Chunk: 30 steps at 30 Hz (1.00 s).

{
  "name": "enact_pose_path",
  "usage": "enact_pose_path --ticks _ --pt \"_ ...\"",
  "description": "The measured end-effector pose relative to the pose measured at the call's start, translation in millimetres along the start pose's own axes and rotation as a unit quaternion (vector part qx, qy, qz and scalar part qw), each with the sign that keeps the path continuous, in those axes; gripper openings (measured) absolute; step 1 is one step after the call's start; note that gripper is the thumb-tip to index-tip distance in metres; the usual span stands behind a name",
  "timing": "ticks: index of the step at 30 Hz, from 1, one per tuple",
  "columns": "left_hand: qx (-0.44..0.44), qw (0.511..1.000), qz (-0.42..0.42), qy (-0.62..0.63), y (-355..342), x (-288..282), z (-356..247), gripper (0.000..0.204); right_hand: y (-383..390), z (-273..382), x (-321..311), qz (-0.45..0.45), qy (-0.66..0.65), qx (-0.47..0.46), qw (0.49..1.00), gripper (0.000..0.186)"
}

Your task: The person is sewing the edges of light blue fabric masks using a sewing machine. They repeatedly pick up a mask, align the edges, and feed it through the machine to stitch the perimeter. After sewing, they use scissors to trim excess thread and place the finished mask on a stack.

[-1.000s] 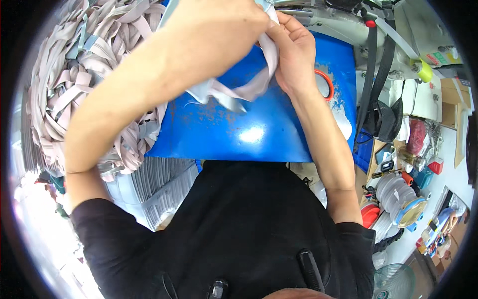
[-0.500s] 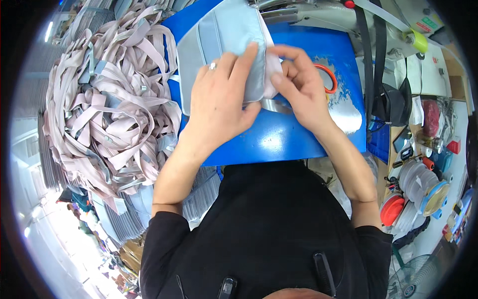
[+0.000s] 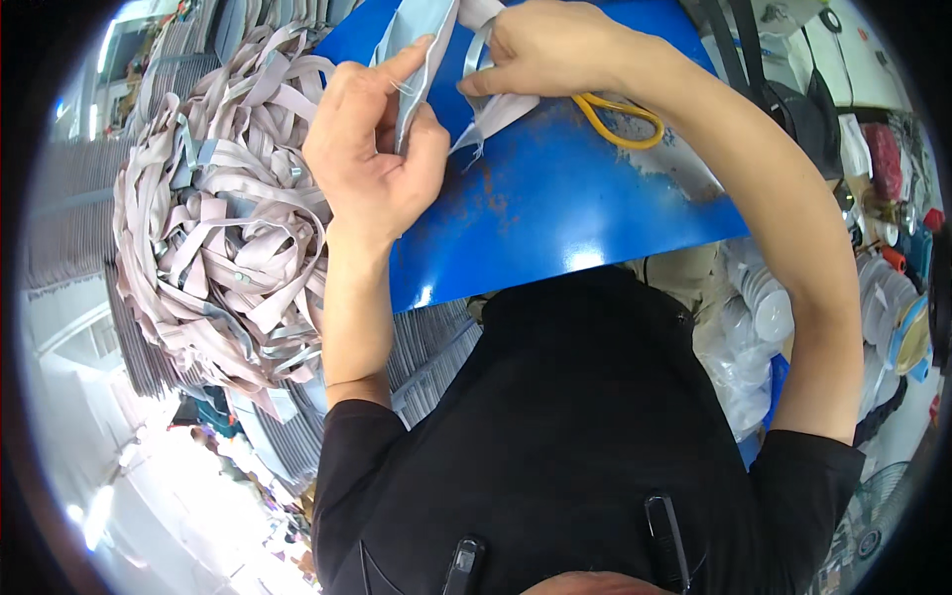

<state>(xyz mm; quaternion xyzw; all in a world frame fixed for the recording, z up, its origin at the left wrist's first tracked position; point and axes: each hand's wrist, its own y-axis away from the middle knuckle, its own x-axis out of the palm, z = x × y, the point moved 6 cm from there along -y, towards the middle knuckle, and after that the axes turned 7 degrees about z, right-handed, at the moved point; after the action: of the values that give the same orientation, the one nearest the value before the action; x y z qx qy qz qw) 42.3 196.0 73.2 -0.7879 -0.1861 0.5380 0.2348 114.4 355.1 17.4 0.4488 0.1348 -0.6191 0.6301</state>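
Between my hands, at the far part of the blue table (image 3: 476, 248), is a light grey-blue fabric panel (image 3: 421, 25), now seen nearly edge-on with loose threads along its edge. My left hand (image 3: 372, 149) grips the panel's near edge between thumb and fingers, the index finger stretched along it. To its right my right hand (image 3: 545, 50) pinches a pale pink and grey strap (image 3: 506, 114), whose frayed end hangs below the fingers. Beneath my right forearm lies a yellow scissors handle (image 3: 625, 124); the remainder of the scissors is hidden.
A large tangled heap of pale pink straps (image 3: 238, 248) rises left of the table, beside stacked grey fabric pieces (image 3: 89, 208). Black straps (image 3: 744, 50) hang at the far right. Clear plastic lids (image 3: 764, 297) sit below my right arm.
The panel has gone from lying flat to standing nearly edge-on. My right hand has moved up and left onto the strap. My left hand has shifted left to the panel's edge.
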Motion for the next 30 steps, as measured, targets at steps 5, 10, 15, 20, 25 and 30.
enact_pose_path --ticks 5,10,15,20,25,30 --pt "0.061 0.996 0.031 -0.056 -0.8 9.3 -12.4 0.039 42.4 -10.8 17.9 -0.463 -0.116 -0.104 0.873 0.023" --pt "0.164 0.967 0.138 -0.139 9.7 39.3 -22.5 0.047 38.5 -41.8 79.7 -0.393 -0.346 -0.113 0.844 0.025" --pt "0.174 0.967 0.152 -0.110 3.5 43.2 -30.7 0.049 45.4 -31.8 94.5 -0.307 -0.596 -0.124 0.732 0.028" --pt "0.169 0.966 0.158 -0.114 -8.6 45.2 -14.8 0.046 26.9 -27.6 84.2 -0.283 -0.667 -0.145 0.674 0.026" --pt "0.170 0.963 0.168 -0.120 -26.3 47.1 5.4 0.043 1.8 -29.3 72.1 -0.274 -0.684 -0.165 0.656 0.028" --pt "0.176 0.966 0.148 -0.120 -44.6 51.1 27.7 0.039 -19.4 -31.5 57.0 -0.283 -0.712 -0.173 0.619 0.030"
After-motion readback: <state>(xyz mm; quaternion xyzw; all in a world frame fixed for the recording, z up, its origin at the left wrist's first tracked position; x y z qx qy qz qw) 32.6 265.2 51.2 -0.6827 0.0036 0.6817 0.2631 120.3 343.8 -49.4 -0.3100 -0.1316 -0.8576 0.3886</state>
